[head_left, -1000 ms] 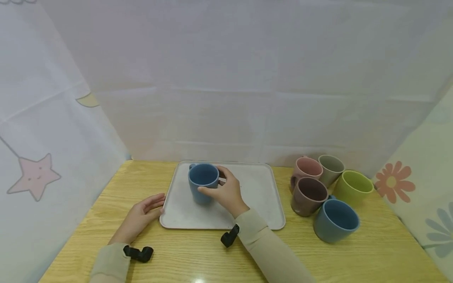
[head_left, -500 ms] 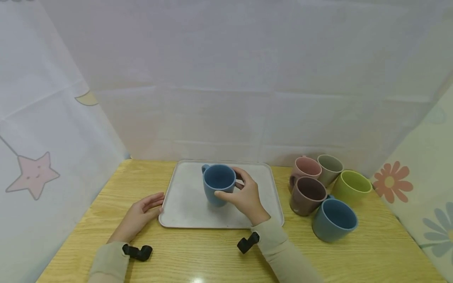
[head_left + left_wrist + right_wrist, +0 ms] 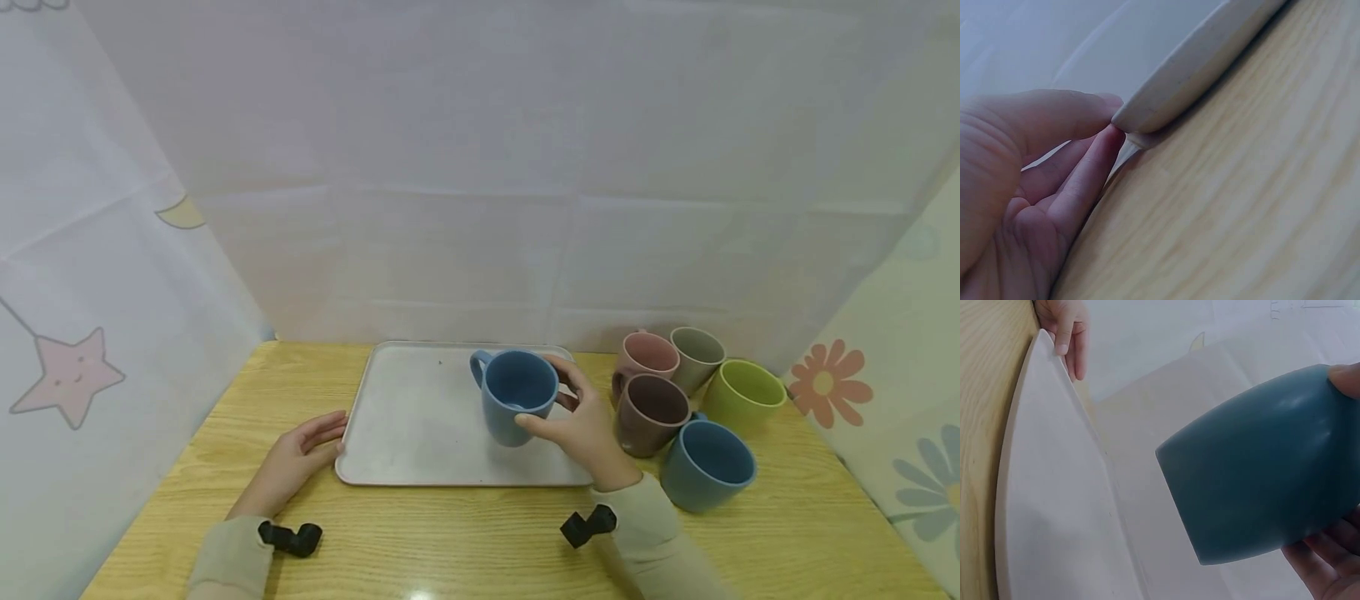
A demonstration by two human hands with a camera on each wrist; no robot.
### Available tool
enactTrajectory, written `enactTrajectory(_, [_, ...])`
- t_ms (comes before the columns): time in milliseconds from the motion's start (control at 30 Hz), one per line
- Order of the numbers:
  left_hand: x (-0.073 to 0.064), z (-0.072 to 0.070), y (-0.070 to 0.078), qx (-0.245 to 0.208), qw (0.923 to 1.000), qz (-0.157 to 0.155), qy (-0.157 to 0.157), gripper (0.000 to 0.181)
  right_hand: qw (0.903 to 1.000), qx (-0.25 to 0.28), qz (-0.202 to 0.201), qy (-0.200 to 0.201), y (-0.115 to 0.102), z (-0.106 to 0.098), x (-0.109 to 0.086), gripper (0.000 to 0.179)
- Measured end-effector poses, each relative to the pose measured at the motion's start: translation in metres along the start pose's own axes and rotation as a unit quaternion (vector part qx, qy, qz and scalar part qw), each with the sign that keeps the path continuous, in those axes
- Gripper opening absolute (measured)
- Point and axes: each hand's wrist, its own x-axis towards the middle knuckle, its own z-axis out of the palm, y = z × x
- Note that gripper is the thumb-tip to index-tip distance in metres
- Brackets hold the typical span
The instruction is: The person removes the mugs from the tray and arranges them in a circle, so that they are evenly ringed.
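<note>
In the head view my right hand [image 3: 588,429] holds a blue mug [image 3: 510,421] around its upper body, thumb on the near side and fingers on the far side. The mug's handle points back left. Raised off the white tray [image 3: 412,433], the mug [image 3: 1254,469] shows its bare base edge in the right wrist view. My left hand [image 3: 292,458] is at the tray's left edge. Up close, its thumb and a fingertip [image 3: 1109,140] pinch the tray rim [image 3: 1172,87] at a corner.
Right of the tray stand a pink mug [image 3: 648,354], a grey mug [image 3: 697,358], a brown mug [image 3: 648,417], a green mug [image 3: 746,392] and a second blue mug [image 3: 705,467], close together on the wooden table [image 3: 390,542]. White cloth [image 3: 450,208] hangs behind.
My right hand has carried the blue mug from the tray's left part rightward to its right part, lifting it somewhat. My left hand stays at the tray edge.
</note>
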Motion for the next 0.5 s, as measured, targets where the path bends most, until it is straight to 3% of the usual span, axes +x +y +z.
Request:
enactTrajectory(267, [0.000,-0.002,0.002,-0.003,1.0000,0.005,-0.004,0.065,0.9991,-0.016,-0.023,0.032,-0.011,-0.046,-0.013,0.077])
enactTrajectory(500, [0.000,0.000,0.001,-0.008,0.9999,0.006,-0.005,0.066,0.9962,0.017,-0.059,0.061,-0.023,-0.085,-0.022,0.075])
